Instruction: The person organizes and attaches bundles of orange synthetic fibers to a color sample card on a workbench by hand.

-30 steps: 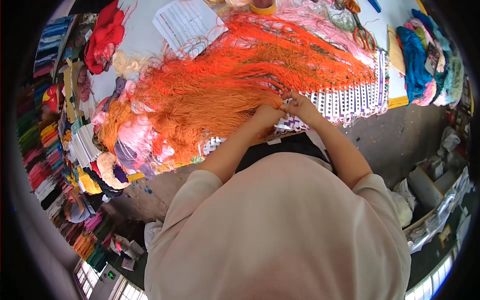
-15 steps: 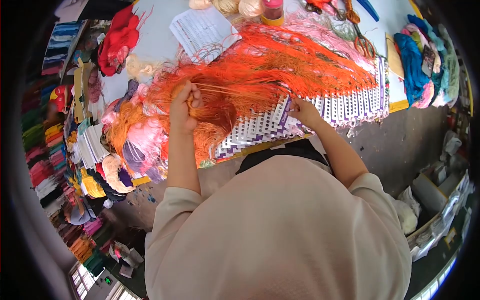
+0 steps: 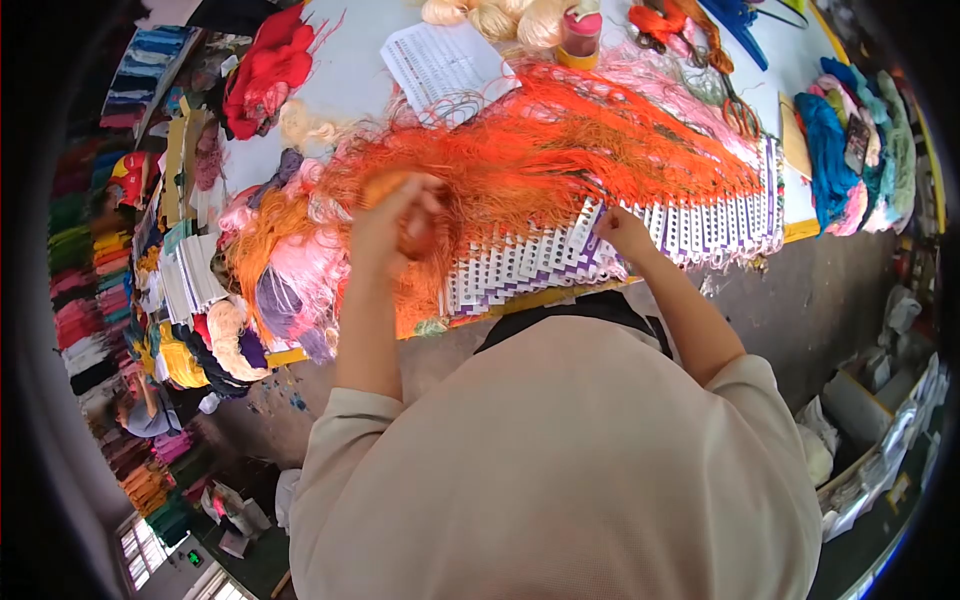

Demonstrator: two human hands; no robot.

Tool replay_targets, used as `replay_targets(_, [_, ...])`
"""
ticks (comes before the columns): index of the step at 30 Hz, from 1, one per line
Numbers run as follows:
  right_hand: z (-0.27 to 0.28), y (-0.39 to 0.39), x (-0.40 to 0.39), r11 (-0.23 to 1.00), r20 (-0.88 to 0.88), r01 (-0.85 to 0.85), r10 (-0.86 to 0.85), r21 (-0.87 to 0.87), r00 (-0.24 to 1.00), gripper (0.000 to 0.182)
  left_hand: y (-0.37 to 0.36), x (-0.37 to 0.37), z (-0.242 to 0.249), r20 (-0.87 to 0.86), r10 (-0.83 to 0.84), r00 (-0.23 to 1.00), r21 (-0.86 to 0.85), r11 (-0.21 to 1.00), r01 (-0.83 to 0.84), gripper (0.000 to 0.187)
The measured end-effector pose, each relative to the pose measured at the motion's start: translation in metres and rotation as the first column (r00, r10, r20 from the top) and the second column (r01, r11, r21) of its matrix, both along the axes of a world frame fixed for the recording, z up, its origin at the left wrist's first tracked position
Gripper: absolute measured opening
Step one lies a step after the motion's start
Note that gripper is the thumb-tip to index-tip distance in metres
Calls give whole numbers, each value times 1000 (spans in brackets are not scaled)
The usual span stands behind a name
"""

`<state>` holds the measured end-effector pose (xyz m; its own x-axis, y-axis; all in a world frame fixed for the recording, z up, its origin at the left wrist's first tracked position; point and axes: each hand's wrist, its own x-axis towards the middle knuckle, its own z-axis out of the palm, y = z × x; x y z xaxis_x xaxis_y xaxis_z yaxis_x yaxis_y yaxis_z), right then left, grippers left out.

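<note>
A bundle of rust-orange thread (image 3: 425,240) is in my left hand (image 3: 405,215), whose fingers are curled round it and blurred by motion. My right hand (image 3: 625,235) pinches the top of a punched white card (image 3: 584,230) with a purple edge. That card tilts above a long row of similar cards (image 3: 520,262) along the table's front edge. Bright orange and red threads (image 3: 600,135) spread from the row back across the table, between and behind my hands.
A printed sheet (image 3: 450,70) lies behind the threads, near a pink-topped jar (image 3: 580,38). Scissors (image 3: 740,115) rest at the back right, with blue yarn (image 3: 830,150) farther right. Pink yarn (image 3: 305,255) and red yarn (image 3: 268,75) lie on the left.
The strands that stretched rightward from my left hand no longer show taut. My right hand is now closed at the tilted card's top. The whole view has shifted slightly.
</note>
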<state>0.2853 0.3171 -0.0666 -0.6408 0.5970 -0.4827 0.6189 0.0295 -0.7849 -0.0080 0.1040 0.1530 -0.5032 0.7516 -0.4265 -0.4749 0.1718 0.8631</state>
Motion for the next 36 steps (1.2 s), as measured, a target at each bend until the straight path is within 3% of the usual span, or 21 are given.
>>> replay_targets(2, [39,-12,-14,995,-93,79,-84,-59,992,18,6,27,-4,241,-126,962,218,973,73,28])
replay_targets(4, [83,-25,-28,967,-249,132,-186,-217,950,12,25,66,-1,130,-66,989,248,968,32,29])
replay_targets(7, [171,-42,-42,888,-475,62,-301,-455,827,11,43,90,-3,228,-157,961,360,930,66,35])
replay_targets(9, [221,-52,-49,881,-564,-11,-293,-473,772,14,52,106,6,341,-156,927,384,923,14,39])
replay_targets(12, [227,-58,-44,919,-576,-14,-234,-393,783,14,60,122,20,168,-228,959,388,910,148,40])
replay_targets(16, [235,-60,-35,888,-558,60,-338,-456,758,6,61,122,21,7,-222,975,371,906,203,37])
replay_targets(25, [225,-57,-19,764,-544,71,-518,-642,660,4,65,140,17,178,-196,964,305,943,136,28])
replay_targets(31, [216,-46,-8,711,-503,30,-526,-703,686,6,76,143,-1,209,-205,956,308,942,135,29])
replay_targets(36, [218,-40,-7,796,-508,74,-452,-601,734,7,84,151,-5,204,-181,962,270,955,123,32])
